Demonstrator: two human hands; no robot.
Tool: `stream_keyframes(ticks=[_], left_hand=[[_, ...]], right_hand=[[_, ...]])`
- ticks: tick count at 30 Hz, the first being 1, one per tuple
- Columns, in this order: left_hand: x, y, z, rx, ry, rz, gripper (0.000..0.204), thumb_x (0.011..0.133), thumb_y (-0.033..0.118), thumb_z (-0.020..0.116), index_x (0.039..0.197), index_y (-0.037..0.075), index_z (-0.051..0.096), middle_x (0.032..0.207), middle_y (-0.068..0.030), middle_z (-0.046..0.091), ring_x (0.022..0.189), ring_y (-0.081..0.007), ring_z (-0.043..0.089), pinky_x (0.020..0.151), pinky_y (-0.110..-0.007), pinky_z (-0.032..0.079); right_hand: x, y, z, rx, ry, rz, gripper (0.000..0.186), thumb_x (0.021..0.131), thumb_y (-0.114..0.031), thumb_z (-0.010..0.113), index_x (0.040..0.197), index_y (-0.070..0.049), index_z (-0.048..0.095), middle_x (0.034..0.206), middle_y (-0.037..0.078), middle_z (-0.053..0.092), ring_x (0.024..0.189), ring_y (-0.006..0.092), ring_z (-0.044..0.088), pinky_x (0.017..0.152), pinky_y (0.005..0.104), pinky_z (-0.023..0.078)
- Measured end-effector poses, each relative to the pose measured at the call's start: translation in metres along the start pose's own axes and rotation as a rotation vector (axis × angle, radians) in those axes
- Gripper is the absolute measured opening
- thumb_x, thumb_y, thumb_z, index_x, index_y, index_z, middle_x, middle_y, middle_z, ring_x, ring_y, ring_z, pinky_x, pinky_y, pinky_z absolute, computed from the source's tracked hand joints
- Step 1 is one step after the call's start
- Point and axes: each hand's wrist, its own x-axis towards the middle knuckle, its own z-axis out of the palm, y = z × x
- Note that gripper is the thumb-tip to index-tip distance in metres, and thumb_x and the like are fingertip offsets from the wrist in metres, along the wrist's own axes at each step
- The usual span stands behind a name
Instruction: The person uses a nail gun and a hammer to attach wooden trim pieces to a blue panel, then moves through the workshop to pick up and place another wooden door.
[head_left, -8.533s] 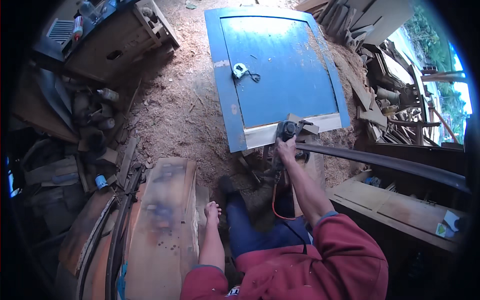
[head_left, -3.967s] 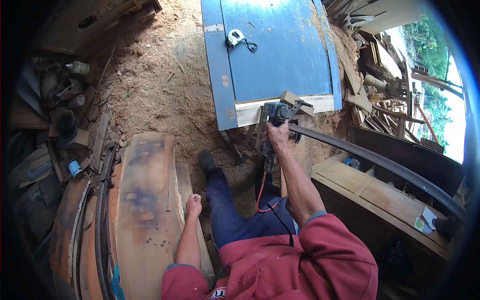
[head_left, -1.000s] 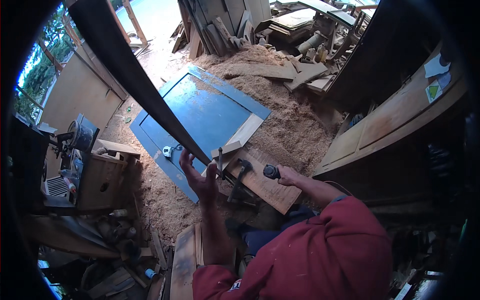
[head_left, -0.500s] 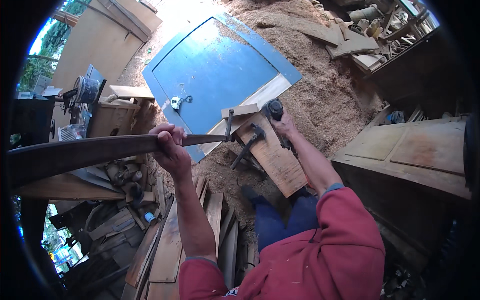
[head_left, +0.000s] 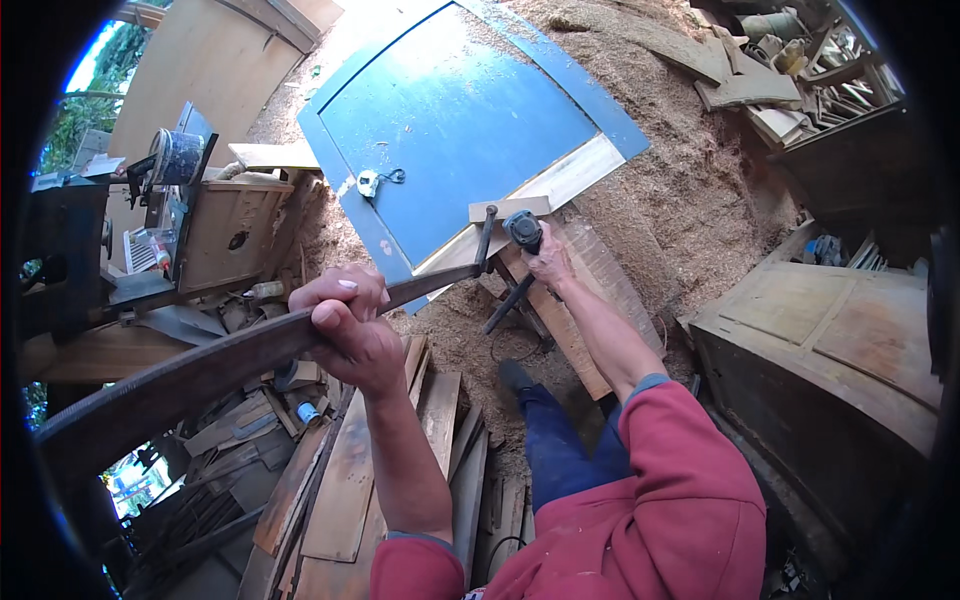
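My left hand [head_left: 350, 335] grips a long dark metal clamp bar [head_left: 205, 365], whose screw end [head_left: 485, 240] meets a wooden block [head_left: 509, 208] at the pale near edge of a blue panelled door [head_left: 445, 120]. My right hand [head_left: 550, 255] is closed on a dark power tool [head_left: 522, 230] beside that block, above a wooden board [head_left: 580, 290]. A tape measure [head_left: 368, 184] lies on the door. Another dark tool [head_left: 507, 304], partly hidden by my right hand, rests on the board below.
Loose boards [head_left: 325, 505] lie at my lower left. A cluttered bench [head_left: 230, 230] with a bucket [head_left: 178, 157] stands left, a wooden cabinet [head_left: 800, 350] right. Scrap wood [head_left: 760, 95] and shavings [head_left: 690, 200] cover the upper right. A plywood sheet [head_left: 190, 70] is at the upper left.
Earlier my left hand hung low by the boards; it has risen and closed around the bar, which has swung from right to left in view. My right hand stays on the tool.
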Motion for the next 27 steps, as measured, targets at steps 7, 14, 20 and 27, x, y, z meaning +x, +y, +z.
stream_keyframes(ticks=[7, 14, 20, 27], left_hand=[[-0.002, 0.001, -0.001, -0.008, 0.015, 0.024, 0.036, 0.099, 0.043, 0.043, 0.089, 0.009, 0.044, 0.057, 0.0031, 0.030, 0.049, -0.0078, 0.030, 0.047, -0.025, 0.031], [-0.002, 0.003, 0.007, 0.026, 0.050, -0.015, 0.039, 0.096, 0.046, 0.047, 0.084, 0.010, 0.041, 0.057, 0.0035, 0.031, 0.049, -0.0071, 0.030, 0.047, -0.025, 0.030], [-0.004, 0.002, -0.006, 0.046, 0.090, -0.033, 0.042, 0.095, 0.049, 0.048, 0.084, 0.009, 0.041, 0.055, 0.0011, 0.034, 0.047, -0.0086, 0.032, 0.046, -0.025, 0.033], [0.004, 0.002, 0.000, -0.044, 0.017, -0.016, 0.039, 0.094, 0.044, 0.053, 0.088, 0.006, 0.043, 0.057, -0.0002, 0.039, 0.046, -0.0103, 0.035, 0.046, -0.028, 0.033]], right_hand=[[0.008, -0.012, 0.007, -0.103, -0.051, 0.118, 0.057, 0.077, -0.020, 0.067, 0.126, -0.011, 0.037, 0.104, 0.024, 0.062, 0.098, 0.0454, 0.059, 0.084, 0.0498, 0.047], [0.003, -0.012, -0.001, -0.087, -0.103, 0.132, 0.062, 0.078, -0.018, 0.064, 0.131, -0.011, 0.032, 0.106, 0.029, 0.060, 0.104, 0.0484, 0.055, 0.086, 0.0507, 0.045], [0.008, -0.028, 0.009, -0.165, -0.207, 0.110, 0.057, 0.076, -0.016, 0.059, 0.128, -0.014, 0.034, 0.110, 0.027, 0.059, 0.105, 0.0479, 0.055, 0.089, 0.0517, 0.045], [0.007, -0.020, -0.031, -0.053, -0.125, 0.109, 0.057, 0.076, -0.017, 0.063, 0.127, -0.010, 0.039, 0.109, 0.024, 0.061, 0.104, 0.0418, 0.059, 0.086, 0.0461, 0.048]])
